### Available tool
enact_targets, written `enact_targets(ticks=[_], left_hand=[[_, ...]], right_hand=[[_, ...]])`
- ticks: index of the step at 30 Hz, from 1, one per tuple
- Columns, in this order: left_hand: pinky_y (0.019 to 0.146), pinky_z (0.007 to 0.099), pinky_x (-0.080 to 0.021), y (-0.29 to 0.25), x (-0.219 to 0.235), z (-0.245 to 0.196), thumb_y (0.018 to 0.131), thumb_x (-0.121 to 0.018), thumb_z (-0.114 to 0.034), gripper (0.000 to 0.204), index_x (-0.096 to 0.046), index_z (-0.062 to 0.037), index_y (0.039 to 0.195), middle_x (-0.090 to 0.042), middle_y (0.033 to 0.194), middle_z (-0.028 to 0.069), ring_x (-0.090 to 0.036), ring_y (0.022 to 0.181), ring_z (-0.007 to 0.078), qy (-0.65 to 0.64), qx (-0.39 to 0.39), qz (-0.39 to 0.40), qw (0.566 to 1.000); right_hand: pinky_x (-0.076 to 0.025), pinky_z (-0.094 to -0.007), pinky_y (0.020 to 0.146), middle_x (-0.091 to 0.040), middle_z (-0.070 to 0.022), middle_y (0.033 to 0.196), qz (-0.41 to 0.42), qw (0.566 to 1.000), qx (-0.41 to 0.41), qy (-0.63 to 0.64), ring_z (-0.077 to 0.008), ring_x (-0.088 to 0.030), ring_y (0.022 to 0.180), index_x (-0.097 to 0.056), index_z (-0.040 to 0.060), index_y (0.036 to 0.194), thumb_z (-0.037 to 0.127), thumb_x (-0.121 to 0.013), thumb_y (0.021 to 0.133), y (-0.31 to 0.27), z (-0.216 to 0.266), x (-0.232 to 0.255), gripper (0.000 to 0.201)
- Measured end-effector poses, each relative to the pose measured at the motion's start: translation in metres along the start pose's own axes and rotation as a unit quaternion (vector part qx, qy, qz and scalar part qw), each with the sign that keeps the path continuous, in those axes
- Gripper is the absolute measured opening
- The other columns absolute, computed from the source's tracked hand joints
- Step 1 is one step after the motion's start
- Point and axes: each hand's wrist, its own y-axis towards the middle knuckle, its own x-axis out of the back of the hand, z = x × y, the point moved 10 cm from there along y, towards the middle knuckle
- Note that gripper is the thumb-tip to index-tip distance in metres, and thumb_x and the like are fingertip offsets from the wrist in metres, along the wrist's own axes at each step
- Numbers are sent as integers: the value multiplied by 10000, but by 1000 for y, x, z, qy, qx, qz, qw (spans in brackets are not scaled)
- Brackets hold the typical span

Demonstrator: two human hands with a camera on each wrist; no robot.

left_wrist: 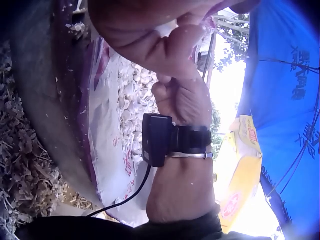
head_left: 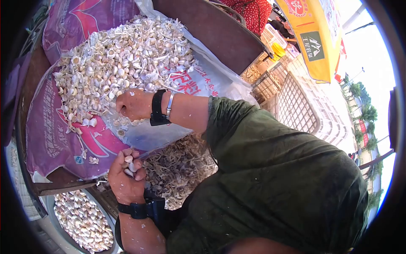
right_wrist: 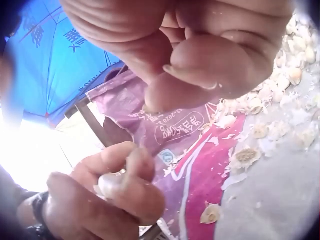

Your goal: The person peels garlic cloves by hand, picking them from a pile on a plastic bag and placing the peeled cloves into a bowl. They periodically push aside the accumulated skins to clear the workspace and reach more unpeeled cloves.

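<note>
In the head view my left hand [head_left: 127, 174], palm up, holds a few pale garlic cloves [head_left: 132, 167] in its curled fingers, close to the near edge of the purple sack [head_left: 50, 122]. The right wrist view shows a whitish clove [right_wrist: 111, 185] between that hand's thumb and fingers. My right hand [head_left: 136, 104] is over the sack at the near side of a big garlic heap [head_left: 127, 63]. Its fingers are curled, the thumb meeting the fingertips [right_wrist: 165, 95], and no clove shows between them. Scraps of skin and a root disc [right_wrist: 246, 156] lie below it.
A grey basin [head_left: 50, 204] full of cleaned cloves stands below my left forearm. Dry skins and stalks [head_left: 182, 167] are heaped beside my lap. Plastic crates [head_left: 300, 101] and a yellow umbrella [head_left: 311, 42] are at the right. A dark panel [head_left: 207, 34] borders the sack.
</note>
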Motion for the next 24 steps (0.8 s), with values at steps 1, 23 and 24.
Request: enact_targets(ticks=[1,23,24], left_hand=[[424,234,-372,0,2,-1,965,-522,-253,248,-596,-16,966,-626,875,94,-572,633,139,1,-1,1,1000],[431,255,-357,-8,9,3,971,-505,-292,280,-564,-51,839,-598,794,81,-553,602,156,30,28,-74,996],[422,248,-346,-6,5,4,975,-502,-291,288,-564,-47,835,-593,791,89,-544,586,151,19,30,-30,999]], right_hand=[[-540,-366,665,-696,-130,783,-3,983,43,-180,-259,-698,756,-692,18,862,112,-585,785,19,-19,-6,162],[-516,-371,716,-670,-146,866,30,981,180,-60,-296,-658,825,-663,18,894,54,-643,773,-24,57,-16,128],[-516,-388,732,-670,-159,876,-48,969,191,-150,-323,-656,843,-665,21,918,44,-622,781,-11,48,3,145]])
